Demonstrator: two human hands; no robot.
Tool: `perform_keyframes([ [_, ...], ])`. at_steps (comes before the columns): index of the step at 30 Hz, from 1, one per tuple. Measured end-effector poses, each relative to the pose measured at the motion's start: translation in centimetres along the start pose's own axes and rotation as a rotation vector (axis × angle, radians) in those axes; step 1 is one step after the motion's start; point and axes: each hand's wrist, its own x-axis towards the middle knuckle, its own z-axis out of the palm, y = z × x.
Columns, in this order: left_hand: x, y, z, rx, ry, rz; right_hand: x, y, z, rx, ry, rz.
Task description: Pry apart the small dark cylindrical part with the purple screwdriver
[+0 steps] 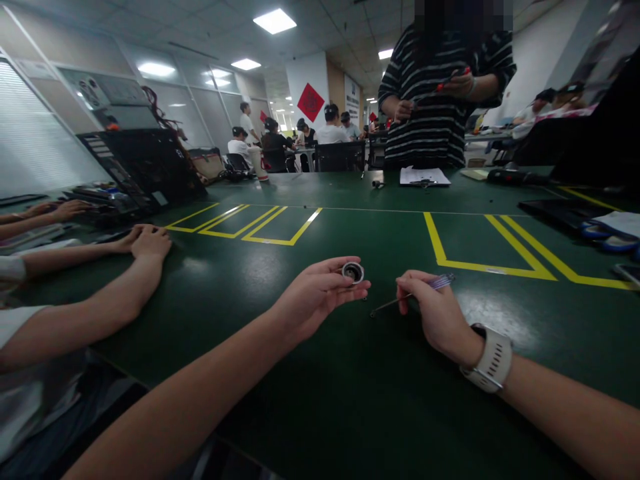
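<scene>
My left hand [320, 290] pinches a small round metal part [353, 272], like a short hollow cylinder, its open end turned towards me. In my right hand [437, 313] is a slim screwdriver [442, 282] with a translucent purplish handle. Its thin shaft slants down to the left, and a tiny dark piece, perhaps a screw, shows at the tip; I cannot tell whether they touch. Another tiny dark bit [365, 299] lies just below my left fingertips. Both hands are above the green tabletop [320, 373], and a pale watch [493, 358] sits on my right wrist.
Yellow tape [440, 243] marks boxes on the table. Another person's hands [150, 241] rest at left. Across the table stands a person in a striped top [425, 113], behind a clipboard with paper [425, 177]. Black equipment [150, 167] stands at left; blue-handled tools [620, 243] lie at right.
</scene>
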Motion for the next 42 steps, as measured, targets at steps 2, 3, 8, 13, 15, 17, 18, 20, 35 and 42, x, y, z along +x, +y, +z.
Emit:
perform_keyframes([
  [2, 0.1, -0.1, -0.2, 0.010, -0.008, -0.002, 0.1, 0.3, -0.2, -0.045, 0.018, -0.001],
  [3, 0.2, -0.2, -0.3, 0.016, -0.008, -0.001, 0.2, 0.5, -0.3, -0.064, 0.027, 0.001],
  [8, 0.4, -0.8, -0.3, 0.073, 0.006, 0.030, 0.6, 0.9, -0.5, -0.143, 0.069, 0.006],
  [13, 0.6, -1.6, -0.2, 0.132, 0.007, 0.064, 1.0, 0.7, -0.6, -0.214, 0.125, 0.006],
  [15, 0.7, -1.7, -0.2, 0.141, 0.001, 0.059, 1.3, 0.8, -0.8, -0.241, 0.140, 0.016],
  [17, 0.8, -1.8, -0.3, 0.142, -0.002, 0.056, 1.5, 0.9, -1.0, -0.277, 0.161, 0.016],
  [18, 0.8, -1.8, -0.4, 0.140, -0.002, 0.057, 1.6, 0.8, -1.1, -0.296, 0.173, 0.013],
  [20, 0.9, -1.9, -0.6, 0.136, 0.000, 0.061, 1.8, 0.5, -1.2, -0.341, 0.178, 0.013],
  [35, 1.1, -1.7, -0.7, 0.165, 0.010, 0.038, 2.5, -2.4, -1.8, -0.667, -0.251, 0.023],
  [42, 1.2, -1.8, -0.7, 0.166, -0.004, 0.022, 2.4, -3.5, -1.9, -0.717, -0.411, -0.029],
])
